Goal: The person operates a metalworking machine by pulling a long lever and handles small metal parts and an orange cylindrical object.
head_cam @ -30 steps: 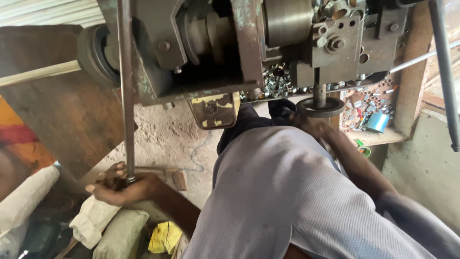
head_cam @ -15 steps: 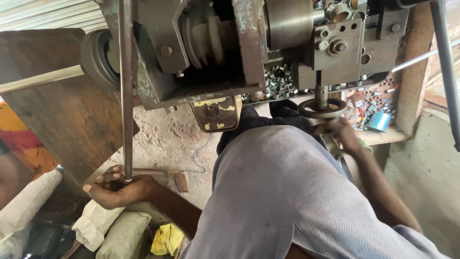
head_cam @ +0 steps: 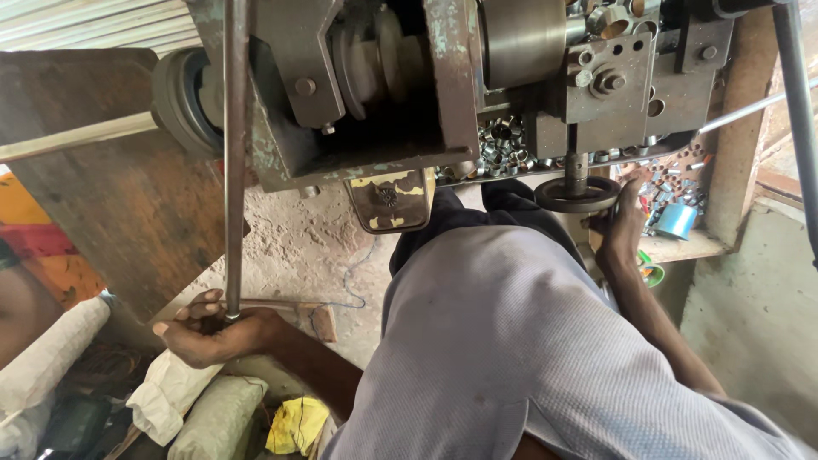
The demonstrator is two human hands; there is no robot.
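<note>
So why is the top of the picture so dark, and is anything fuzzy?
Head view: the machine blocks the light, so its underside sits in deep shadow. Daylight falls on the shirt and the dusty floor. The left hand on the long rod looks sharp, and so does the right hand by the small wheel. Straight edges bend a bit near the corners.

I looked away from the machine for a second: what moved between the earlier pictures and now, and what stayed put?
The right hand shifted slightly and lies at the small black handwheel under the machine, fingers against its rim. The left hand stayed wrapped round the lower end of the long metal lever, which remains upright. The machine body has not visibly changed.
</note>
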